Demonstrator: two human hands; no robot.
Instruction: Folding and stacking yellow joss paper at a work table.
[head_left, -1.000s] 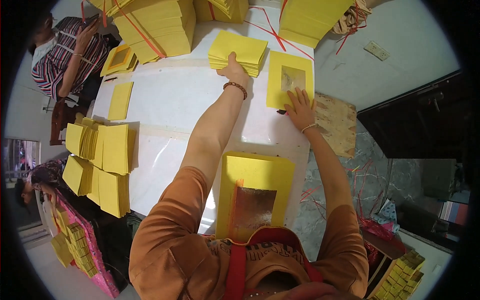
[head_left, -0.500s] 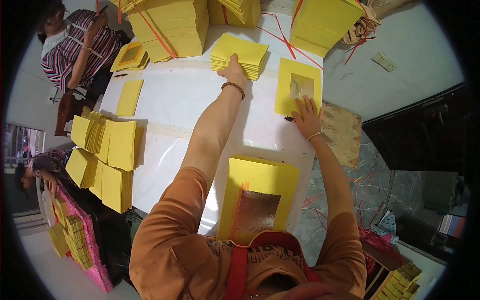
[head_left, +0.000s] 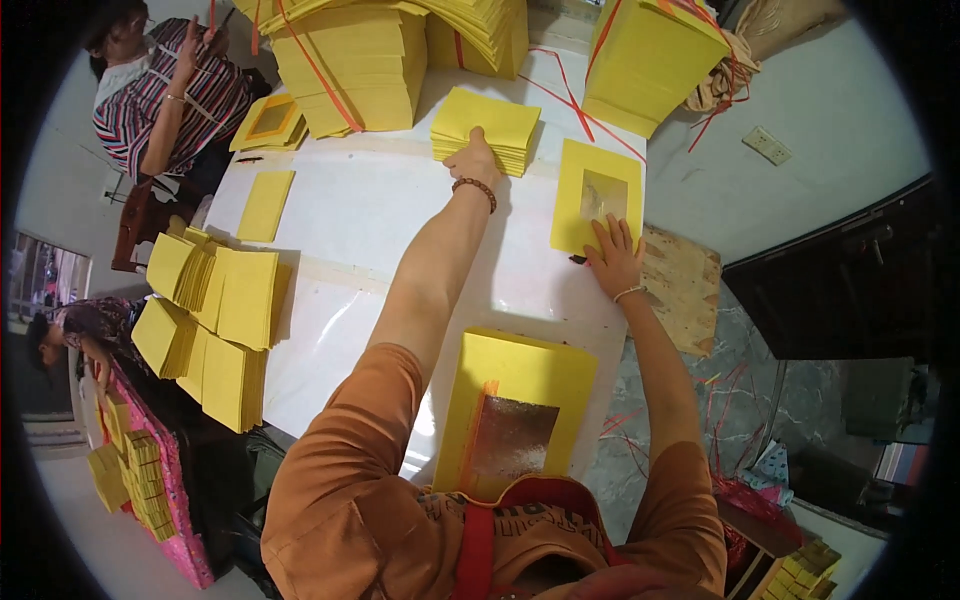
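My left hand (head_left: 474, 160) reaches far across the white table (head_left: 380, 220) and grips the near edge of a small stack of plain yellow paper sheets (head_left: 487, 128). A beaded bracelet sits on that wrist. My right hand (head_left: 612, 256) lies flat, fingers spread, on the lower edge of a yellow sheet with a silvery foil square (head_left: 597, 196) at the table's right side. Close to my chest lies a pile of yellow sheets with a foil square (head_left: 518, 412) on top.
Tall tied bundles of yellow paper (head_left: 345, 60) stand at the far edge, another bundle (head_left: 648, 62) at the far right. Fanned yellow stacks (head_left: 215, 320) hang off the left edge. A person in a striped shirt (head_left: 165, 90) sits far left. A wooden board (head_left: 680, 285) lies right.
The view has shifted, so the table sits lower in the picture. My left hand stays at the small stack's near edge; my right hand stays on the foil sheet's lower edge.
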